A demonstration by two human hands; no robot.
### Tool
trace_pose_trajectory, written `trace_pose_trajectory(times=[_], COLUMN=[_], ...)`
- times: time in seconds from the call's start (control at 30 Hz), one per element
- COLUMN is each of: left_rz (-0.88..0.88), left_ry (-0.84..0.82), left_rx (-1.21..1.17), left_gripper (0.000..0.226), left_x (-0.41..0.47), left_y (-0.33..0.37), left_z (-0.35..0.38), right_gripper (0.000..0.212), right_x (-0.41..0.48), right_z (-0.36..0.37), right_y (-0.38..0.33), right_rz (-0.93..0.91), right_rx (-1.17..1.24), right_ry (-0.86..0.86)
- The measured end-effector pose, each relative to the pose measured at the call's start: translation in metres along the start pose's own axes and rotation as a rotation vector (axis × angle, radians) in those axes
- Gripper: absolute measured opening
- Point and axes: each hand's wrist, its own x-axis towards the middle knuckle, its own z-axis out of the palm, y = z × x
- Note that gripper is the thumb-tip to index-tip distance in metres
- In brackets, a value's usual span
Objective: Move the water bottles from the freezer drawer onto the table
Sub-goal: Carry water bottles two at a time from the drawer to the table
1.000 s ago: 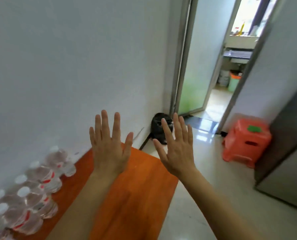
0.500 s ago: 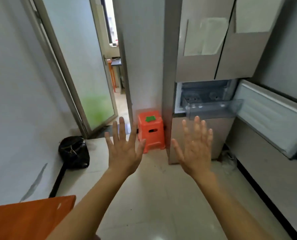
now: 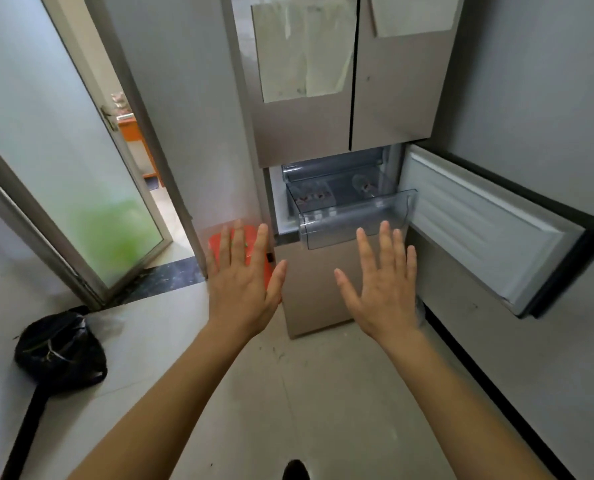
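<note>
A tall beige refrigerator with smooth matte doors (image 3: 323, 109) stands at 12 o'clock, its freezer door with a ribbed white inner liner (image 3: 479, 223) swung open toward 2 o'clock. A clear plastic freezer drawer (image 3: 354, 220) juts out, and inside it lie clear plastic water bottles with red labels (image 3: 311, 199); which way their long axes run cannot be told through the frosted wall. The left hand (image 3: 241, 282) and right hand (image 3: 382, 289) are raised palms-forward, fingers spread, empty, well apart from the drawer. The left hand partly covers an orange plastic stool (image 3: 254, 244). A crumpled black plastic bag (image 3: 60, 351) sits at 9 o'clock. Compared with half a second ago, the refrigerator looms nearer and the orange table has left the view.
</note>
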Motion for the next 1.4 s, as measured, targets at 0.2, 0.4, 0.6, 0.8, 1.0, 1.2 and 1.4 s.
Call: trace_pose_trajectory(times=[0.2, 0.4, 0.6, 0.8, 1.0, 1.2, 1.4], left_rz=[0.013, 0.073, 0.125, 0.040, -0.121, -0.308, -0.362], left_ry=[-0.076, -0.231, -0.352, -0.419, -0.481, -0.668, -0.827], left_rx=[-0.066, -0.090, -0.081, -0.074, -0.070, -0.207, -0.240], left_gripper=[0.070, 0.073, 0.073, 0.072, 0.071, 0.071, 0.074], left_x=[0.122, 0.238, 0.309, 0.364, 0.413, 0.437, 0.459], left_y=[0.009, 0.032, 0.070, 0.105, 0.137, 0.155, 0.144], left_z=[0.083, 0.145, 0.198, 0.266, 0.318, 0.363, 0.405], right_gripper=[0.079, 0.078, 0.076, 0.071, 0.069, 0.068, 0.079], right_x=[0.109, 0.202, 0.257, 0.326, 0.408, 0.453, 0.469], right_z=[0.062, 0.098, 0.136, 0.196, 0.244, 0.293, 0.334], right_y=[0.045, 0.091, 0.151, 0.214, 0.267, 0.301, 0.320], right_rz=[0.024, 0.098, 0.185, 0.120, 0.031, -0.009, 0.093], right_rx=[-0.109, -0.163, -0.113, -0.031, 0.011, 0.033, 0.138], right_ry=[-0.031, -0.091, -0.142, -0.255, -0.515, -0.773, -1.010])
